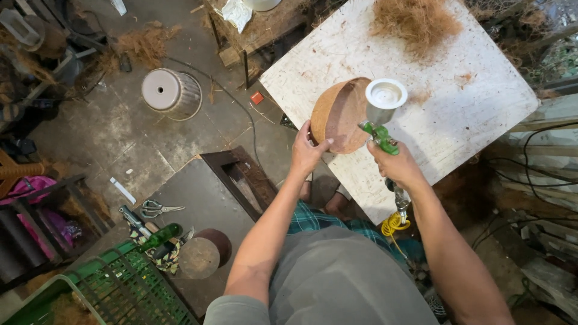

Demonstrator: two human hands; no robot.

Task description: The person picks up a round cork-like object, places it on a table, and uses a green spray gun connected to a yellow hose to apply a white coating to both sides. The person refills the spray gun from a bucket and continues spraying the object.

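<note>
Far left, lower corner: a green plastic slatted crate (pixel 129 289) is seen, with a green glass bottle (pixel 160 236) and a pair of metal scissors (pixel 158 208) lying just beside it on a dark board. An upturned ribbed grey plastic pot (pixel 171 92) is noted on the concrete floor (pixel 114 138), with loose brown coir fibre (pixel 144 45) scattered behind it.

Centre: the left hand (pixel 309 150) is closed on the near rim of a round brown coir-fibre bowl (pixel 338 114), thumb over the edge, fingers behind. The bowl is held tilted on its edge, hollow side turned toward the right, at the near-left edge of the scuffed white square worktop (pixel 457 114) (whether it rests on the board or is lifted clear cannot be told).

Right of the bowl: a metal spray gun with a white-lidded cup and green trigger (pixel 380 117) is gripped by the right hand (pixel 397 165), fingers wrapped round the handle, cup upright and just beside the bowl's rim. A coiled yellow air hose (pixel 391 224) hangs below the wrist.

Top right: a heap of brown coir fibre (pixel 415 21) lies on the worktop's far side, well apart from the bowl.
</note>
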